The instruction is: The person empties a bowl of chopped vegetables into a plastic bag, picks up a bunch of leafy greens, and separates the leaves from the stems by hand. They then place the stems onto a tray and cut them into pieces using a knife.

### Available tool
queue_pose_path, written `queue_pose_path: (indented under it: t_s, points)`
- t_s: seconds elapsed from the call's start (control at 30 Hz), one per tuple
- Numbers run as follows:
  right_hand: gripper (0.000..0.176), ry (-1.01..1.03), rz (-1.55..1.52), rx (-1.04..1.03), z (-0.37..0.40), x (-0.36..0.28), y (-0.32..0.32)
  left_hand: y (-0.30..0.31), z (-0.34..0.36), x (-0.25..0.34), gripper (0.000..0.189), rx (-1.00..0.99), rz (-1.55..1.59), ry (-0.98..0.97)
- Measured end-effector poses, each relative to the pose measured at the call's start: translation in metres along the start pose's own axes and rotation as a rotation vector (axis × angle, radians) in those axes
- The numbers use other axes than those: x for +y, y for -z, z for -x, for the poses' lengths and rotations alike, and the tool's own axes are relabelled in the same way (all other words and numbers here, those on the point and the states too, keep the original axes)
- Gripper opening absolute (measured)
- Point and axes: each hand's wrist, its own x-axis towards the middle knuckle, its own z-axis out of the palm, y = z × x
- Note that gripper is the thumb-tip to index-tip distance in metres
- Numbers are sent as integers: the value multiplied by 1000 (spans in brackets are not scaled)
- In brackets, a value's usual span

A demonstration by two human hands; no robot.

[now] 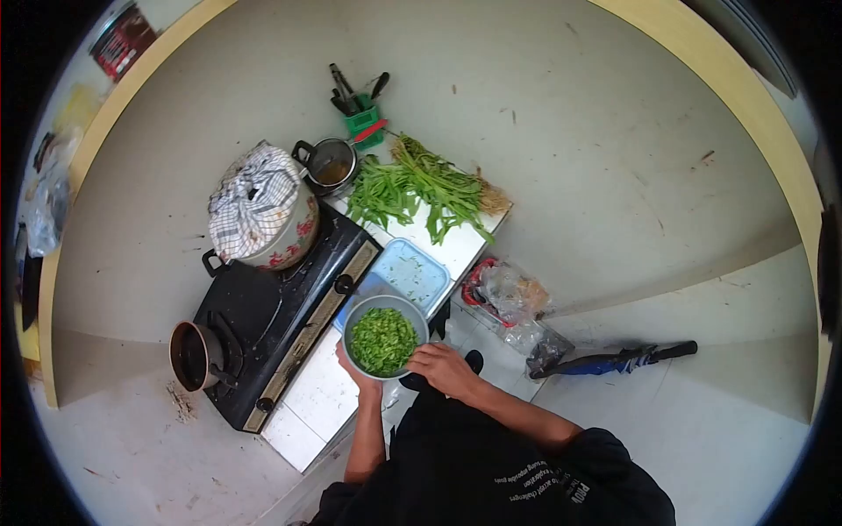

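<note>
A grey bowl (pixel 418 319) full of finely chopped greens (pixel 384 342) is held in front of my body, above the counter's edge. My left hand (pixel 358 373) grips its lower left side, with the fingers partly hidden beneath it. On the lower right, my right hand (pixel 443 368) has its fingers curled at the rim. Just beyond the bowl lies a light blue plastic tray (pixel 410 270) with a few green scraps in it. Behind that, a bunch of leafy greens with roots (pixel 430 188) rests on the white tiled counter (pixel 309 399).
Left of the bowl is a black gas stove (pixel 254 307) with a cloth-covered pot (pixel 294 237) and a small saucepan (pixel 195 355). A strainer (pixel 333 165) and green knife holder (pixel 364 123) stand behind. Plastic bags (pixel 517 294) and a folded umbrella (pixel 614 360) are at right.
</note>
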Motion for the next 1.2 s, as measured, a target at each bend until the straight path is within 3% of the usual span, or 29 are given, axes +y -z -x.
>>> queue_pose_path:
  t_s: [0.07,0.13,0.23,0.27,0.4,0.43,0.53,0.63,0.67,0.77,0.8,0.9,0.93,1.0,1.17,1.2]
  points:
    - [22,-57,38,8,19,11,22,-10,3,35,48,21,-597,-3]
    - [24,-117,71,3,38,22,31,-32,24,75,53,107,-76,24]
    - [24,-121,106,26,62,34,49,-74,33,126,60,-279,298,447]
    - [25,-151,118,8,72,35,51,-83,25,97,62,-387,282,480]
    - [30,-270,117,-17,104,42,51,-126,25,114,66,-584,265,605]
    - [32,-305,96,-18,110,41,52,-133,24,106,66,-596,296,604]
    - [52,-432,-11,231,113,33,58,-152,21,82,62,-566,284,569]
    - [82,-763,10,556,140,44,13,-171,13,51,63,-585,289,555]
    - [89,-862,-32,657,155,64,-13,-177,5,17,64,-596,247,495]
    - [86,-1245,-1197,1045,165,98,-45,-203,0,-28,67,-701,91,460]
    - [84,-1229,-1313,1085,162,108,-51,-213,1,-34,68,-749,-94,307]
    - [78,-1063,-1201,1119,202,167,-107,-243,14,-45,67,-774,-117,307]
    - [78,-1070,-1309,1162,209,179,-113,-252,13,-66,66,-793,-110,302]
    - [78,-1093,-1525,1247,228,191,-123,-269,6,-108,67,-893,-90,367]
    - [78,-1132,-1412,1432,292,232,-163,-322,-16,-193,63,-1204,26,444]
    - [78,-1143,-1343,1463,303,237,-167,-335,-23,-204,61,-1039,-120,669]
